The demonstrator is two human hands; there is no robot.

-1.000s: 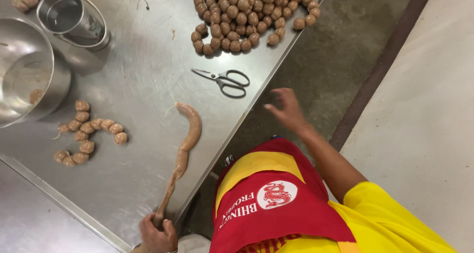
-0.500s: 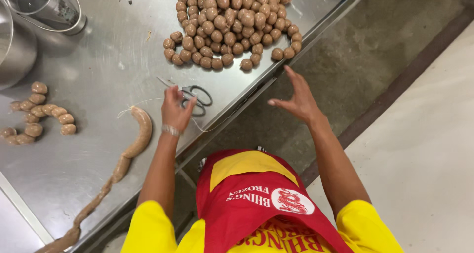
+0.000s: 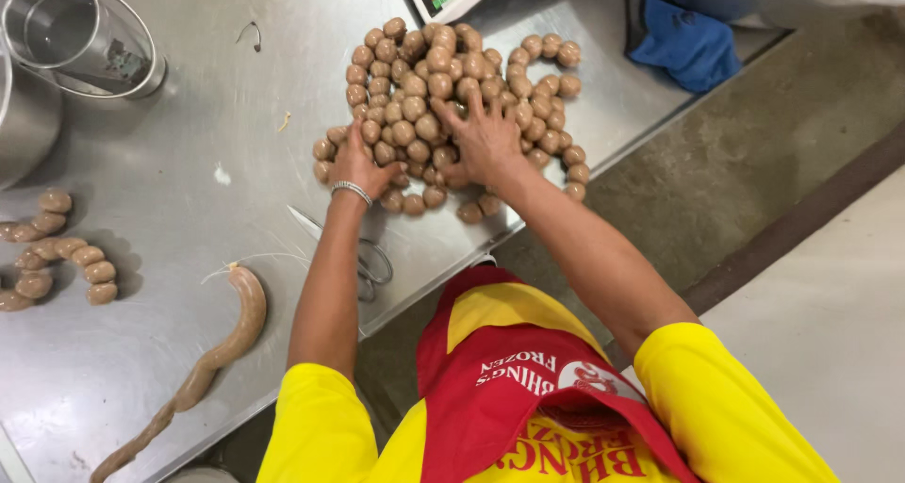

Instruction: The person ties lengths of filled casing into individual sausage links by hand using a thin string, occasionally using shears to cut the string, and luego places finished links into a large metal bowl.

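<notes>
Steel surface [image 3: 189, 115] carries the sausage-ball pile [image 3: 443, 78], lying directly ahead of both hands. Right hand [image 3: 485, 144] rests flat on the pile's near middle, fingers spread. Left hand [image 3: 358, 167] cups its left edge, grip loosely curled, pinching nothing visible. Scissors [image 3: 363, 257] lie beneath the left forearm.

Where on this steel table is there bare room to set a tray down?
The widest bare patch lies between the metal cup, the short sausage links and the sausage-ball pile. Crowded: the pile, where both hands rest, and the front edge with scissors and unlinked sausage.
</notes>
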